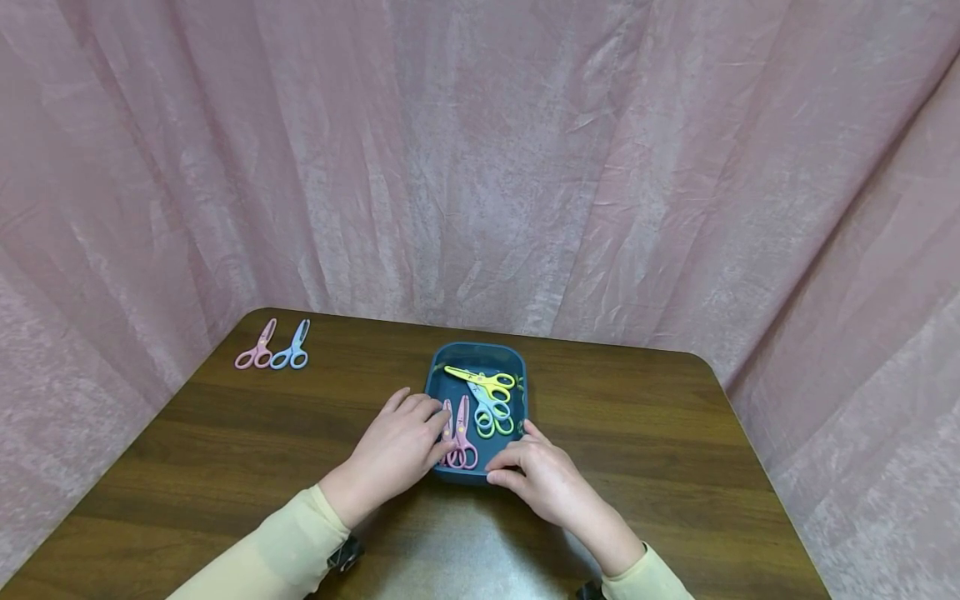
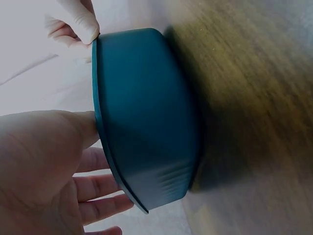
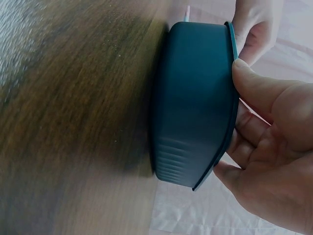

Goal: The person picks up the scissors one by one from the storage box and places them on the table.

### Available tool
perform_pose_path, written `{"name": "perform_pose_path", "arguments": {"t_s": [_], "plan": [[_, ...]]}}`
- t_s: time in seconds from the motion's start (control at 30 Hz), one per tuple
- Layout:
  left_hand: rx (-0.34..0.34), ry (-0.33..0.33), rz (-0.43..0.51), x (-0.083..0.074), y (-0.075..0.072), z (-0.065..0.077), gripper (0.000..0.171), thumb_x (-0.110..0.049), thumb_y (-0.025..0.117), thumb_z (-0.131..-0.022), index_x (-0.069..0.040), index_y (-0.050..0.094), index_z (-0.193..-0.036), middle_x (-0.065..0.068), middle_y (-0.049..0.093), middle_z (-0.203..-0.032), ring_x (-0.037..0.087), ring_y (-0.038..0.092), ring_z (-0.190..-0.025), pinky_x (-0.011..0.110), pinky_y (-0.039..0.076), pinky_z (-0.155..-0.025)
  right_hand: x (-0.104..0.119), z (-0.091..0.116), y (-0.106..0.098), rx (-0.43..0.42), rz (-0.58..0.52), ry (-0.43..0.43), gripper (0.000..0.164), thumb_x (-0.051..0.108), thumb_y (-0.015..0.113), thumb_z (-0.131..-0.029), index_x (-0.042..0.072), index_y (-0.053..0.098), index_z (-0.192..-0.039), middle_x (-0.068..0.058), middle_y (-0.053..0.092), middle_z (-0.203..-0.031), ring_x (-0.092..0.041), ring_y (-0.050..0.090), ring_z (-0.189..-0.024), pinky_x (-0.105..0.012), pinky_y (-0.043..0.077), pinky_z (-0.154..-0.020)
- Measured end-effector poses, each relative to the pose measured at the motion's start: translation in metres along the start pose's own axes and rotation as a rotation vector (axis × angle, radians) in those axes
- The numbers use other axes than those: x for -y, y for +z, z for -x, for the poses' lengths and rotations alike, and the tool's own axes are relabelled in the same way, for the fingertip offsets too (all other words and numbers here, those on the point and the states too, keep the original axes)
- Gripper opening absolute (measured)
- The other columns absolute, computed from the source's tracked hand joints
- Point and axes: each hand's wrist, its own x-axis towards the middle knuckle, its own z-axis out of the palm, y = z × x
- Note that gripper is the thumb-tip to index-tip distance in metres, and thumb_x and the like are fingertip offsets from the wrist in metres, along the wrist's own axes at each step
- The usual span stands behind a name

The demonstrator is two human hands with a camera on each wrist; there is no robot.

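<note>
A dark teal tray (image 1: 472,477) sits on the table, holding several scissors. Inside it, yellow scissors (image 1: 480,377) lie over light blue scissors (image 1: 486,400), with green scissors (image 1: 505,426) partly hidden below. Two pink scissors (image 1: 462,425) lie side by side at the tray's near left. My left hand (image 1: 397,446) reaches over the left rim, its fairly straight fingers and thumb close by the pink scissors, one of which it partly covers. My right hand (image 1: 542,477) grips the tray's near right corner, thumb on the rim (image 3: 234,63) and fingers curled over the side.
Pink scissors (image 1: 258,350) and light blue scissors (image 1: 293,347) lie next to each other near the table's far left corner. Pink curtains (image 1: 480,167) hang behind the brown wooden table (image 1: 637,408) and along its right side.
</note>
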Motion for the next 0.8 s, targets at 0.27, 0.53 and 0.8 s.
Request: {"name": "perform_pose_path", "arguments": {"t_s": [0.27, 0.53, 0.8], "plan": [[0.037, 0.047, 0.05, -0.003, 0.0, -0.008, 0.036, -0.035, 0.084, -0.101, -0.006, 0.082, -0.121, 0.01, 0.08, -0.115, 0.029, 0.075, -0.109, 0.066, 0.042, -0.12, -0.001, 0.0, 0.001, -0.005, 0.0, -0.003, 0.004, 0.015, 0.083, -0.099, 0.016, 0.087, -0.1, 0.011, 0.08, -0.095, -0.012, 0.073, -0.102, -0.06, 0.033, -0.127], [0.054, 0.063, 0.052, -0.003, 0.003, -0.015, 0.029, -0.034, 0.083, -0.102, -0.007, 0.082, -0.111, 0.006, 0.078, -0.096, 0.025, 0.075, -0.091, 0.064, 0.044, -0.118, -0.002, 0.0, 0.001, -0.004, 0.0, -0.002, 0.004, 0.015, 0.083, -0.099, 0.017, 0.087, -0.1, 0.01, 0.08, -0.096, -0.013, 0.073, -0.104, -0.059, 0.033, -0.127], [0.136, 0.035, 0.061, -0.004, 0.006, -0.023, 0.028, -0.036, 0.084, -0.1, -0.009, 0.083, -0.106, 0.004, 0.074, -0.087, 0.024, 0.073, -0.085, 0.065, 0.044, -0.118, -0.002, 0.0, 0.001, 0.002, -0.002, 0.004, 0.004, 0.015, 0.083, -0.099, 0.017, 0.087, -0.1, 0.01, 0.08, -0.096, -0.013, 0.073, -0.104, -0.059, 0.033, -0.127]]}}
